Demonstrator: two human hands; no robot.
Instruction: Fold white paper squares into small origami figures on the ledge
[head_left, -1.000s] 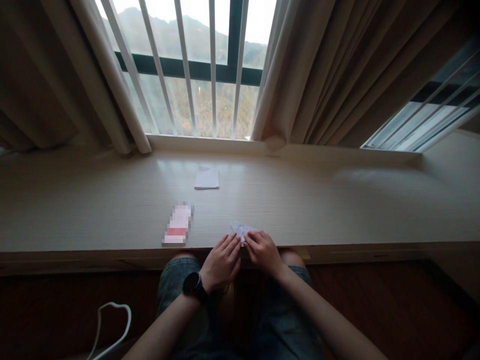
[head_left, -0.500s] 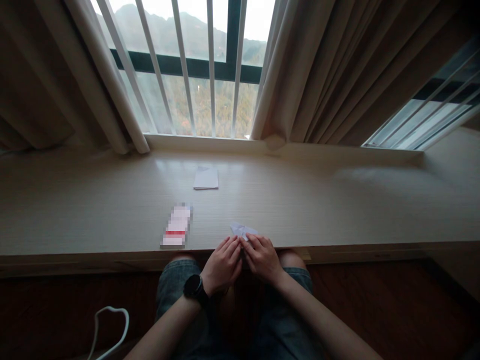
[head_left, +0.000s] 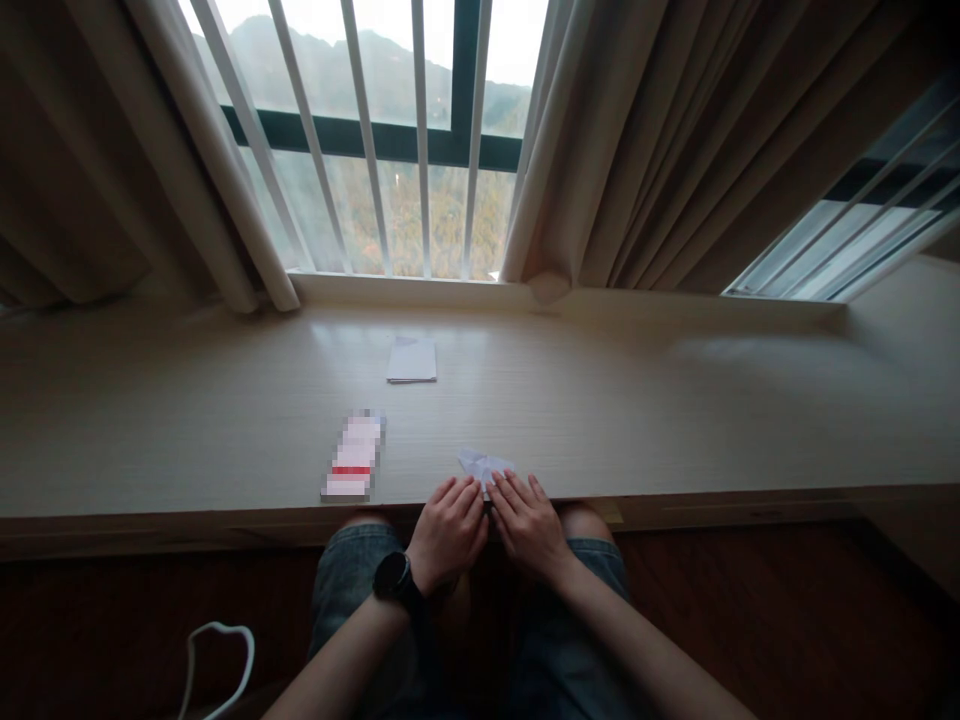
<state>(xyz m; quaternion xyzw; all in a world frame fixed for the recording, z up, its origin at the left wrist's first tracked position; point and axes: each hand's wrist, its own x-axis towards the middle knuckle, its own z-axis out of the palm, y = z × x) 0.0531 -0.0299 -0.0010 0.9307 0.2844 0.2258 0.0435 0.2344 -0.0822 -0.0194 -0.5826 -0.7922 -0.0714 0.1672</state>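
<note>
A small folded white paper [head_left: 484, 464] lies on the pale wooden desk [head_left: 600, 420], close to its front edge. My left hand [head_left: 448, 528], with a black watch on the wrist, rests at the desk edge, its fingers stretched forward and the tips touching the paper's near left side. Beside it, my right hand [head_left: 529, 520] lies flat with fingers spread, the tips on the paper's near right part. The near end of the paper is hidden under my fingertips. Neither hand grips anything.
A folded white sheet [head_left: 412, 359] lies farther back on the desk. A white and red packet [head_left: 353, 455] sits left of my hands. Behind are a barred window [head_left: 390, 150] and beige curtains [head_left: 637, 150]. A white cable [head_left: 217, 665] loops on the floor at lower left.
Both hands have slid slightly back toward the desk edge. The right hand's fingers have gone from curled on the paper to stretched flat. The paper has barely moved.
</note>
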